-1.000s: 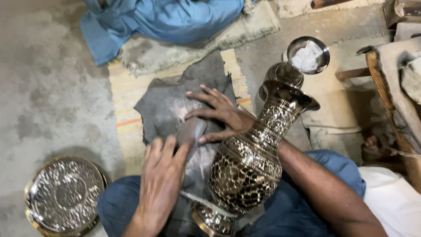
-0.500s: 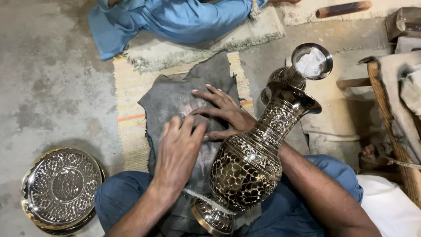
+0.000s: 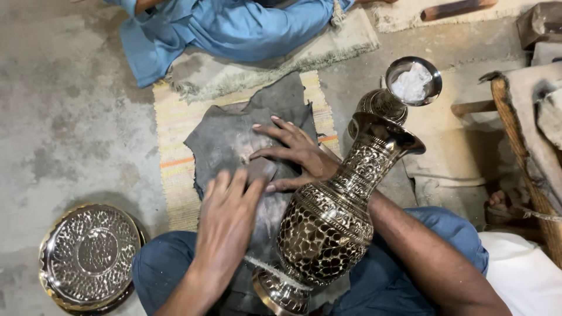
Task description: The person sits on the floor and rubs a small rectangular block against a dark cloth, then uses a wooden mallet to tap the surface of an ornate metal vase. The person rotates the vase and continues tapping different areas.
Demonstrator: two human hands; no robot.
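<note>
A dark grey cloth [image 3: 234, 140] lies spread over my lap and a striped mat. My left hand [image 3: 225, 219] presses flat on it, fingers together and pointing away from me. My right hand [image 3: 295, 152] rests on the same cloth just beyond, fingers spread towards the left. An engraved brass vase [image 3: 331, 219] leans across my right forearm and lap, its flared mouth towards the upper right and its foot by my left knee. Neither hand grips the vase.
An embossed round metal tray [image 3: 88, 254] lies on the concrete floor at lower left. A small metal bowl of white powder [image 3: 413, 82] sits beyond the vase. Another person in blue clothing [image 3: 234, 23] sits at the top. A wooden stool [image 3: 527, 129] stands at right.
My left hand slid forward on the cloth and then drew back a little. The right hand stayed spread on the cloth. The vase kept its place.
</note>
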